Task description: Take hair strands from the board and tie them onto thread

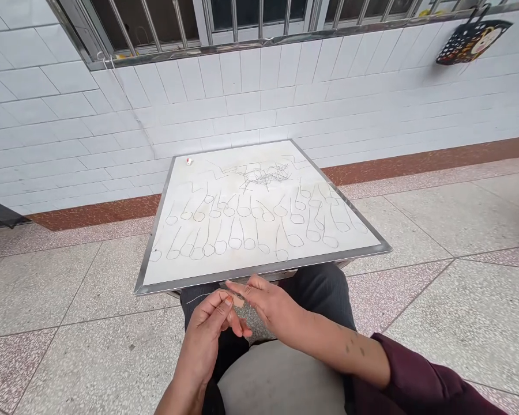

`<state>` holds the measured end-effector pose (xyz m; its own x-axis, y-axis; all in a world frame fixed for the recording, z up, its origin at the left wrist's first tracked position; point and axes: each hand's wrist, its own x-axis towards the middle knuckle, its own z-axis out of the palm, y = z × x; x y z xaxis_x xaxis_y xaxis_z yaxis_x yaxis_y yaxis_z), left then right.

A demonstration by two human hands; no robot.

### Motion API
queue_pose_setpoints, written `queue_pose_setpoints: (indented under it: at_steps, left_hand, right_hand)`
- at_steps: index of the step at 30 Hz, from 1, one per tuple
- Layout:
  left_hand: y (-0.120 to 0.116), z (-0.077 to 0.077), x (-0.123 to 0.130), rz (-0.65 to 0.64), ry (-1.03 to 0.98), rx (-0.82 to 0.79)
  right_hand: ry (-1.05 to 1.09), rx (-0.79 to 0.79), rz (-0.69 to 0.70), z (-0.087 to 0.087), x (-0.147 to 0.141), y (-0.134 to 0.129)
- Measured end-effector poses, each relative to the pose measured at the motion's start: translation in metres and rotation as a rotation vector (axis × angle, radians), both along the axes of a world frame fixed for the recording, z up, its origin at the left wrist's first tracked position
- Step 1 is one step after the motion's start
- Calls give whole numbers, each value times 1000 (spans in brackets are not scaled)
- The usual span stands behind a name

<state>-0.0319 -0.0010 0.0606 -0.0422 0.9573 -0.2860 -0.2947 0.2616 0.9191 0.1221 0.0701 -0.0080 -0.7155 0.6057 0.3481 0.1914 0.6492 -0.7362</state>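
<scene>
Over my lap, just below the table's front edge, my left hand (210, 317) pinches a thin metal wire (196, 298), whose end sticks out to the left. My right hand (266, 300) meets it from the other side, closed on the same wire with the index finger reaching across the top. Between the two hands shows a small tan piece (239, 301); I cannot tell whether it is a block or tape round a finger. Part of the wire curves down below the right fingers. The right thumb is mostly hidden.
A white metal-edged table (225, 271) stands ahead, against a tiled wall (251, 104). Rows of looped wires (281, 253) and a tangled pile of wires (266, 174) lie on it. A small white-and-red object (189, 162) sits at its far left corner. A patterned bag (471, 43) hangs from the window bars.
</scene>
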Motion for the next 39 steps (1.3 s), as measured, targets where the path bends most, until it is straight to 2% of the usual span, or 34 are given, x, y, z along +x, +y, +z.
queue_pose_setpoints:
  at_steps: [6, 13, 18, 22, 27, 32, 36, 39]
  left_hand:
    - [0, -3, -3, -55, 129, -9]
    - [2, -3, -4, -77, 187, -53]
    - [2, -6, -4, -74, 205, -80]
    - [-1, -9, -4, -44, 207, -78]
    - [-4, -16, 1, -14, 271, -76]
    - [-4, -26, 9, -42, 394, 23]
    - [-5, -25, 11, -18, 429, 36]
    - [-6, -23, 11, -14, 426, 35]
  right_hand:
    - [-97, 91, -55, 2, 4, -3]
    - [-178, 150, 18, 11, 9, -4]
    - [-118, 176, 26, 3, 9, -4]
    - [32, 94, -9, 0, 8, 1]
    - [153, -55, -44, 18, 5, 7]
    - [103, -60, -36, 32, -4, 8]
    - [53, -42, -69, 37, -8, 6]
    - [27, -167, -118, 44, -7, 4]
